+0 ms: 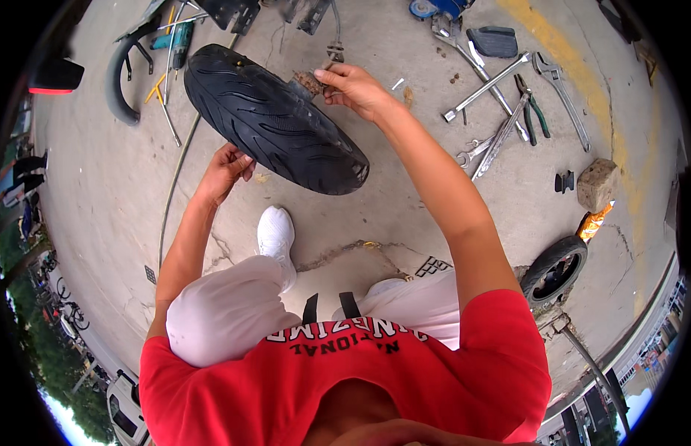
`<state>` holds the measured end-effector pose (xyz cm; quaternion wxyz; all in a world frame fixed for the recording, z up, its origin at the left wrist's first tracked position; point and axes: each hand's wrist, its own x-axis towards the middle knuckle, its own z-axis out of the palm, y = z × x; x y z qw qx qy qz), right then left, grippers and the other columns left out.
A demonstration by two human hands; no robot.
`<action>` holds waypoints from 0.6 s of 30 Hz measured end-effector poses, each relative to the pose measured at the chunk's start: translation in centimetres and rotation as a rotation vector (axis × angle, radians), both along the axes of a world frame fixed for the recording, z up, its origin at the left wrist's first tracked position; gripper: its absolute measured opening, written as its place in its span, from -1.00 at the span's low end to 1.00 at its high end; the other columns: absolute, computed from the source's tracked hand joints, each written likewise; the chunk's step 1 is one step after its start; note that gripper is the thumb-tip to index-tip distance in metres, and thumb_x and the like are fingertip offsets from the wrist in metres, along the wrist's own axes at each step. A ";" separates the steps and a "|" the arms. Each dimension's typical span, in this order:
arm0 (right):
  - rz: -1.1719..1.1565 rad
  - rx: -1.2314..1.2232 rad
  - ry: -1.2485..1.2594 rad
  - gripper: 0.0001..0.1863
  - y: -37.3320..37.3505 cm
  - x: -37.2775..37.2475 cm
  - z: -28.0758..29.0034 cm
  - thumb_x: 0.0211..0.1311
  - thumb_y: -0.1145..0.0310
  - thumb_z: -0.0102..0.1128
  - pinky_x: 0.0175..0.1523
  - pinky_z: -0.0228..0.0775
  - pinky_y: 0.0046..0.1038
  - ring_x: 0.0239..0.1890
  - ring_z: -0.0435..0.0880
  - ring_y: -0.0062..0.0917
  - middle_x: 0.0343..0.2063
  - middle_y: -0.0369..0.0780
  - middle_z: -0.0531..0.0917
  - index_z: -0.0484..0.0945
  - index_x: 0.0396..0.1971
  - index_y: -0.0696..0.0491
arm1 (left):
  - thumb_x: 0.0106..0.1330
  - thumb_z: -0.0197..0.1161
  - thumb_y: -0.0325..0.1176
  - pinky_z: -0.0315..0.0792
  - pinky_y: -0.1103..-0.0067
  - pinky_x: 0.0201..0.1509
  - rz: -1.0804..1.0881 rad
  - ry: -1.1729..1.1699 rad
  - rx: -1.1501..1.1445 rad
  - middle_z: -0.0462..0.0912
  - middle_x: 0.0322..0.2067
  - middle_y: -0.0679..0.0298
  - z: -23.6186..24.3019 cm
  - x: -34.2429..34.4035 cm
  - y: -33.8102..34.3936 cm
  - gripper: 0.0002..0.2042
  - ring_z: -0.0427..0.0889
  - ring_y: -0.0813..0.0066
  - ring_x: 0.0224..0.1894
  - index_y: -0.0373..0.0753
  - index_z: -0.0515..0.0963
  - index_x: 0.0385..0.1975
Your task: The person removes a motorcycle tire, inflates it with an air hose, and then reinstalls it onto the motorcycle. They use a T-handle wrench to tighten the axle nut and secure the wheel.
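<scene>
A black scooter wheel (275,123) is held tilted above the ground in front of me, its grooved tread facing up. My right hand (351,89) is closed at the far right side of the wheel, its fingers on a rusty brown part (308,83) at the hub. At the near left side, my left hand (230,169) has its fingers curled in under the wheel. What its fingertips grip there is hidden by the tyre.
On the right lie a cross wrench (488,85), pliers (535,111), an adjustable wrench (565,97) and spanners (473,151). A stone block (598,184) sits near another tyre (555,271). A teal power drill (182,44), a curved grey part (119,82) and a hose (174,182) lie left.
</scene>
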<state>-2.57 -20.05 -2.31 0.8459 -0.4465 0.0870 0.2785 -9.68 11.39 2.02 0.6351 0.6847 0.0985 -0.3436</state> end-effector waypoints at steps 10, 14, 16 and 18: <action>-0.025 0.129 0.033 -0.84 -0.6 0.2 -1.5 0.26 0.26 0.17 -0.29 0.39 -0.43 -0.37 0.47 -0.60 -0.40 -0.33 0.49 0.47 -0.33 0.03 | 0.35 0.16 -0.42 0.45 0.60 -0.34 0.235 0.290 -0.140 0.59 -0.47 0.31 0.1 1.4 -0.3 -0.94 0.51 0.57 -0.49 -0.24 0.45 -0.31; -0.185 0.017 0.198 -0.76 1.6 0.1 1.2 0.27 0.14 0.14 -0.44 0.36 -0.45 -0.46 0.45 -0.60 -0.49 -0.35 0.46 0.44 -0.36 0.02 | 0.37 0.16 -0.35 0.46 0.61 -0.32 0.280 0.339 -0.074 0.59 -0.47 0.35 -0.2 1.7 0.5 -0.90 0.54 0.56 -0.46 -0.23 0.50 -0.33; -0.211 -0.130 0.137 -0.71 2.0 0.6 1.0 0.30 0.11 0.09 -0.52 0.32 -0.47 -0.55 0.44 -0.59 -0.55 -0.33 0.46 0.44 -0.38 0.05 | 0.35 0.19 -0.29 0.47 0.59 -0.29 0.199 0.376 -0.086 0.60 -0.46 0.35 -0.6 2.5 1.3 -0.87 0.55 0.55 -0.44 -0.21 0.52 -0.32; -0.243 -0.252 0.070 -0.67 2.2 1.1 0.0 0.32 0.08 0.06 -0.58 0.30 -0.50 -0.62 0.43 -0.59 -0.59 -0.32 0.46 0.44 -0.39 0.07 | 0.34 0.21 -0.19 0.47 0.55 -0.24 0.110 0.388 -0.036 0.60 -0.46 0.35 -0.1 3.6 1.1 -0.80 0.57 0.52 -0.42 -0.20 0.53 -0.32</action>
